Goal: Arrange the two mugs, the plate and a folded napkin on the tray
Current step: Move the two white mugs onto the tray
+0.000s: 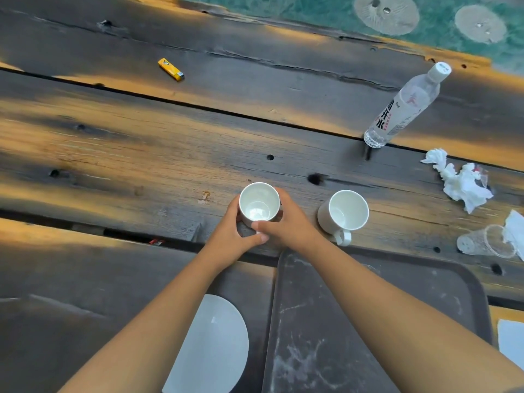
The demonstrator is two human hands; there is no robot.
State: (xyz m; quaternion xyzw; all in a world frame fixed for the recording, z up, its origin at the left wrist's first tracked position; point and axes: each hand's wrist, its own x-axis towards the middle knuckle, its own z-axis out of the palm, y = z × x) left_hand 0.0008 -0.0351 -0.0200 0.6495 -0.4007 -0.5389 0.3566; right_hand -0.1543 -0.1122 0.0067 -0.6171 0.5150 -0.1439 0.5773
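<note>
Two hands on one mug: left hand wrapped round its left side, right hand closed round the right side and front, thumbs meeting below the rim. Mug upright, empty, white, mouth up; whether lifted or resting on the table can't tell. Handle hidden.

Just right of that: 2nd mug, also white and empty, standing on the wood, handle pointing toward the camera. Apart from the held one, not touching.

Nearer the body: dark tray, scuffed, lying under the right forearm, nothing on it. Left of tray, beside its edge: white plate, on the wood, partly hidden by the left forearm.

Far right edge, beside tray: flat white napkin, cut off by the frame, fold can't tell.

Further out, right side: crumpled tissue, clear plastic cup on its side. Behind those: water bottle, upright, capped. Far left top: yellow lighter, lying flat, well apart from the rest.
</note>
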